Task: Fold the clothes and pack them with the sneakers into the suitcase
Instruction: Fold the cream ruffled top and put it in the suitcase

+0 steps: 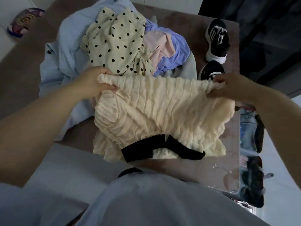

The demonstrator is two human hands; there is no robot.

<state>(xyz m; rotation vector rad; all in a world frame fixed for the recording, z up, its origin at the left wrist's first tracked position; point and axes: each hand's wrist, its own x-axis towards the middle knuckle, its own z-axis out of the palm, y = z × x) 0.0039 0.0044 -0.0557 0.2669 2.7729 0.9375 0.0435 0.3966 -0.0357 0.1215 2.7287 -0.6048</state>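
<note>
A cream ruffled garment with black trim (pixel 161 115) hangs spread between my two hands above the brown table (pixel 187 18). My left hand (pixel 92 82) grips its upper left corner. My right hand (pixel 228 85) pinches its upper right corner. Behind it lies a heap of clothes: a cream polka-dot piece (pixel 117 41), a pale blue garment (pixel 65 51), a pink one (pixel 161 44) and a lilac one (pixel 179 48). Two black-and-white sneakers (pixel 217 39) stand at the table's right side; the nearer sneaker (pixel 210 70) is partly hidden by my right hand.
On the floor to the right lies an open suitcase (pixel 250 132), its contents blurred and dark. A colourful round object (pixel 26 20) sits at the far left. Dark furniture stands at the upper right. My own pale shirt fills the bottom of the view.
</note>
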